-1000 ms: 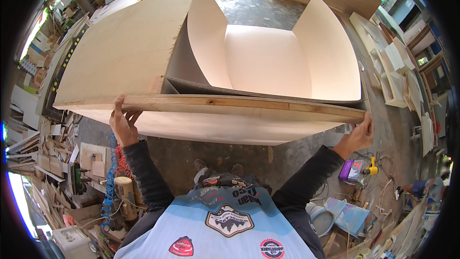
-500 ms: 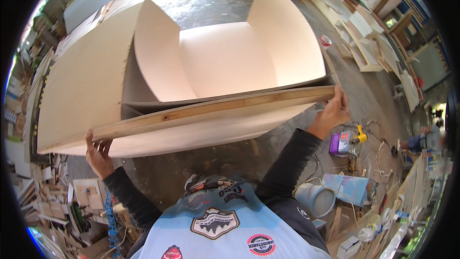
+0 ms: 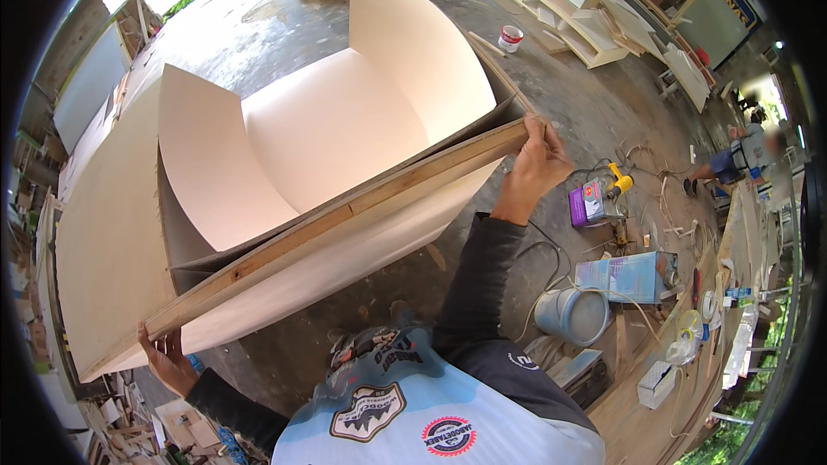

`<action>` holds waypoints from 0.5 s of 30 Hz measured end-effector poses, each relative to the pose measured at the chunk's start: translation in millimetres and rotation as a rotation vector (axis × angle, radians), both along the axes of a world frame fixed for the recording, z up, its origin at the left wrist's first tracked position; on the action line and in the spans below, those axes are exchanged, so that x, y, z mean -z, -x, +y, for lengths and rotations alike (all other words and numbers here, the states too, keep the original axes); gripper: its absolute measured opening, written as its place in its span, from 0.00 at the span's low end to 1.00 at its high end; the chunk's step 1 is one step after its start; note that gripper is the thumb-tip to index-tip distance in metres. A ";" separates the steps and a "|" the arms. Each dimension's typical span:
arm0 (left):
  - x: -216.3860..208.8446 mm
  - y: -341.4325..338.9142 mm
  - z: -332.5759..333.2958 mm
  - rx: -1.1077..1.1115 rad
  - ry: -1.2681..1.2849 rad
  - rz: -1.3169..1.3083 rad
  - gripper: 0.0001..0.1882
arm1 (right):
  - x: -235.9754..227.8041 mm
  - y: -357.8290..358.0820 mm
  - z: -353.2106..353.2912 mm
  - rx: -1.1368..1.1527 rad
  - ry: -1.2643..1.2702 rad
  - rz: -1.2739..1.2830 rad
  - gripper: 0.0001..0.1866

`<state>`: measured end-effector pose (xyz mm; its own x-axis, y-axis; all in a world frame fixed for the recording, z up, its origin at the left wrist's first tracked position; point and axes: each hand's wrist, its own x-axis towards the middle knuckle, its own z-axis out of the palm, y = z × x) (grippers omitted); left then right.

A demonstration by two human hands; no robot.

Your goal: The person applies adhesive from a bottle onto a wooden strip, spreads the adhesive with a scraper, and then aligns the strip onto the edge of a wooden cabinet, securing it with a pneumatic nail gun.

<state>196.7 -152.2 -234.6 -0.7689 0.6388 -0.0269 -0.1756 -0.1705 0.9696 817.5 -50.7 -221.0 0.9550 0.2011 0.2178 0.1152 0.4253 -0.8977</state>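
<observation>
A large plywood cabinet carcass (image 3: 108, 224) fills the left and middle of the view, with pale smooth boards (image 3: 336, 125) around a U-shaped recess. Along its near side runs a bare wooden edge strip (image 3: 345, 211), slanting up from lower left to upper right. My left hand (image 3: 168, 362) grips the strip's left end, thumb on top and fingers curled beneath. At the opposite corner, my right hand (image 3: 538, 164) is closed over the other end. A dark gap shows between the strip and the recess boards.
On the floor at right lie a yellow power tool (image 3: 618, 181), a purple tin (image 3: 587, 205), a blue bucket (image 3: 573, 314) and a light-blue can (image 3: 633, 275), with cords among them. A small white-red tub (image 3: 510, 38) stands beyond the carcass. Another person (image 3: 745, 155) is at far right.
The carcass now slants more steeply in view, its left end lower and its right end higher and further left. Both hands keep their hold. The background has shifted left as the view turned.
</observation>
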 end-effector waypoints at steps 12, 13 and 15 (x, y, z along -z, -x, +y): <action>4.6 12.5 -4.0 0.057 -0.024 0.024 0.31 | 1.6 -3.9 4.1 0.136 0.152 -0.158 0.12; 5.0 12.9 -4.5 0.062 -0.030 0.026 0.31 | 5.7 -8.5 3.8 0.099 0.131 -0.134 0.13; 4.4 15.0 -3.1 0.060 -0.024 0.029 0.31 | 10.6 -15.7 2.0 0.033 0.085 -0.084 0.15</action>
<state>181.6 -155.2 -239.0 -0.7296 0.6838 0.0103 -0.1585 -0.1838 0.9701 833.2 -48.7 -231.6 0.9406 0.1910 0.2808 0.2041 0.3430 -0.9169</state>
